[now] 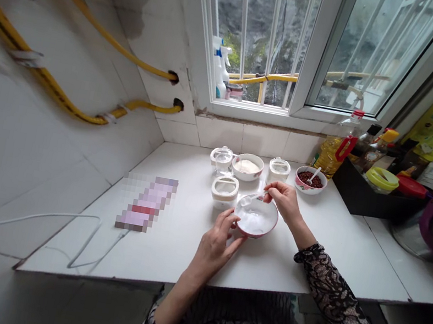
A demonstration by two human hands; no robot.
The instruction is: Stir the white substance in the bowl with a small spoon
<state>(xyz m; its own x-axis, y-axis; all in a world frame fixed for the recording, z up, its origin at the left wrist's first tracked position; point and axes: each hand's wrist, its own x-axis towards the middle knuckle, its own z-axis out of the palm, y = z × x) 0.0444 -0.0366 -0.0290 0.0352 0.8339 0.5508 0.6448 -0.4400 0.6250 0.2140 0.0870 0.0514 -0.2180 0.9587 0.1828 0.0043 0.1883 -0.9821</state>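
White bowl (266, 233) on the counter (167, 254), right in front of the person, and both hands are at it! Here's the left hand (215, 243), coming in from the near left: fingers at the left side, thumb against the near side, spread apart to cradle that red outer wall. Over to the right hand (285, 201): thumb and fingertips pinched together on the handle of a small pale spoon (251, 199), poised over the far rim.

Now look at the line of that spoon, because everything hinges on it. Its long axis slants from the pinch down and leftward, across the back of the bowl, so the scoop end sits over the far-left part of the bowl, just inside the rim. Whether it touches the white contents, I cannot tell. The left hand is the one in contact with the bowl; the right is nearer the far edge, joined to the action through the handle.

Tight quarters around them! A clear-lidded container (224, 192) stands just beside the bowl on the far left. Behind, a second container (220, 160), a bowl of pale powder (245, 176) and a third container (279, 171) form the back row, the last just beyond the right hand. Farther right, a bowl of dark red bits (307, 189) holds its own white spoon (315, 174).
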